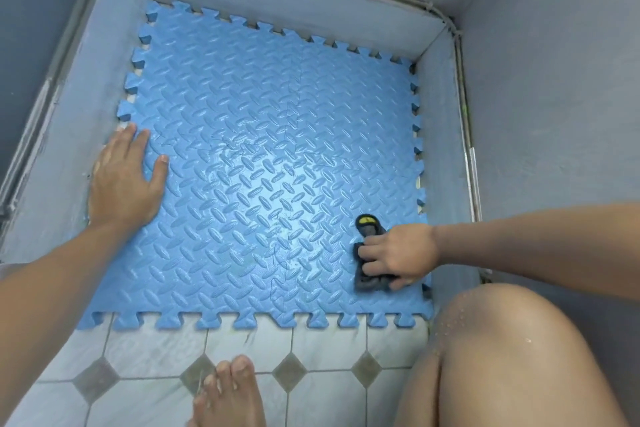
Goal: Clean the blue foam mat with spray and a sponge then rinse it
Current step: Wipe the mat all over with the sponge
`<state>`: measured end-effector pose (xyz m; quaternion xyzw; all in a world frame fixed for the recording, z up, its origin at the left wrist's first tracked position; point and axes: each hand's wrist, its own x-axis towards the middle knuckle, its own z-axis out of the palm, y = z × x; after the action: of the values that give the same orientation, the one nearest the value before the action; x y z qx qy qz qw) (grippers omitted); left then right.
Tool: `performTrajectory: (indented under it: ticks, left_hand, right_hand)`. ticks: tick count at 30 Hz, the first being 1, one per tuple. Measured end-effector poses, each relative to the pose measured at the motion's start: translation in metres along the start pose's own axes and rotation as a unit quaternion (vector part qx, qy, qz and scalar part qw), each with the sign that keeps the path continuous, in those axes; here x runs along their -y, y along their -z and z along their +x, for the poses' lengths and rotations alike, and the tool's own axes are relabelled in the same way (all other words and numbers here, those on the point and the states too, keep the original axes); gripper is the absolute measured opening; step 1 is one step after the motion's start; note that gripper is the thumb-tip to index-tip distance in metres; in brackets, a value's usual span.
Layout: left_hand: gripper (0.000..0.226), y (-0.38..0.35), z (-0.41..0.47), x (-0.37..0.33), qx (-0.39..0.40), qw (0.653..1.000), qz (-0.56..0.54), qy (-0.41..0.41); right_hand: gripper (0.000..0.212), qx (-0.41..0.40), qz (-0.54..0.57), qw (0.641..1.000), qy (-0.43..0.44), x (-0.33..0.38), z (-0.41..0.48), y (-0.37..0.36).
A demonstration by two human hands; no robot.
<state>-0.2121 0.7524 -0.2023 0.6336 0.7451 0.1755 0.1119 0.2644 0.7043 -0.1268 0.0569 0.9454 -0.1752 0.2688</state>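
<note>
A blue foam mat (263,166) with a raised diamond pattern and jigsaw edges lies flat on the floor, filling the corner between grey walls. Its middle looks wet and shiny. My left hand (126,180) lies flat, fingers apart, on the mat's left edge. My right hand (398,255) grips a dark grey sponge (369,279) with a yellow-and-black tip near the mat's front right corner, pressed against the surface. No spray bottle is in view.
Grey walls (536,97) close in the mat at the back, left and right, with metal pipes (465,135) along them. White floor tiles (311,357) with grey diamonds lie in front. My bare foot (225,395) and wet knee (502,357) rest there.
</note>
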Motion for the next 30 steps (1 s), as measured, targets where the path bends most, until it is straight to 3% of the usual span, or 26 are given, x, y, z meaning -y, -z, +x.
performTrajectory:
  ticks: [3,5,6,8,10,11,12,13,16,20,22,24,26,28,30]
  left_hand:
    - [0.056,-0.001,-0.001,0.001,-0.001,1.0,0.006,0.003]
    - [0.056,0.0,0.0,0.0,0.001,1.0,0.004,0.001]
    - [0.056,0.0,0.0,0.0,0.001,1.0,0.005,0.002]
    - [0.056,0.0,-0.001,0.001,-0.001,1.0,0.006,0.005]
    - [0.056,0.0,-0.001,0.001,-0.005,1.0,0.006,0.0]
    - [0.056,0.0,0.0,0.001,-0.007,1.0,0.006,-0.004]
    - [0.056,0.0,0.001,0.001,-0.008,1.0,0.005,-0.007]
    - [0.056,0.0,0.001,0.001,-0.009,1.0,0.007,-0.006]
    - [0.057,0.001,0.0,0.001,-0.002,1.0,0.013,0.001]
    - [0.057,0.005,-0.002,-0.002,0.0,1.0,0.005,0.004]
    - [0.056,0.006,-0.002,-0.003,-0.003,1.0,0.004,0.003]
    - [0.056,0.006,-0.003,-0.003,-0.004,1.0,0.002,0.004]
    - [0.056,0.006,-0.003,-0.003,-0.002,1.0,-0.001,0.004]
    - [0.057,0.005,-0.003,-0.002,-0.003,1.0,0.0,0.005]
    - [0.058,0.004,-0.002,-0.001,-0.001,1.0,-0.001,0.003]
  right_hand:
    - [0.036,-0.053,0.03,0.989,-0.133,-0.051,0.007,0.027]
    - [0.037,-0.134,0.063,0.935,-0.321,-0.1,0.006,0.051]
    - [0.041,-0.177,0.089,0.878,-0.436,-0.129,0.005,0.06]
    - [0.055,-0.271,0.184,0.71,-0.623,-0.182,0.0,0.067]
    - [0.066,-0.318,0.255,0.566,-0.717,-0.219,-0.001,0.061]
    - [0.065,-0.315,0.269,0.53,-0.74,-0.23,0.004,0.057]
    - [0.061,-0.309,0.27,0.521,-0.748,-0.234,0.014,0.057]
    - [0.055,-0.308,0.255,0.541,-0.74,-0.232,0.029,0.062]
    - [0.045,-0.343,0.178,0.678,-0.626,-0.187,0.088,0.095]
    - [0.033,-0.293,0.112,0.89,-0.331,-0.056,0.154,0.109]
    - [0.031,-0.226,0.067,0.959,-0.16,0.009,0.164,0.095]
    - [0.034,-0.157,0.038,0.985,-0.062,0.041,0.153,0.074]
    - [0.038,-0.145,0.025,0.987,-0.055,0.03,0.131,0.057]
    - [0.037,-0.177,0.03,0.974,-0.141,-0.012,0.099,0.047]
    - [0.041,-0.238,0.055,0.916,-0.319,-0.069,0.061,0.041]
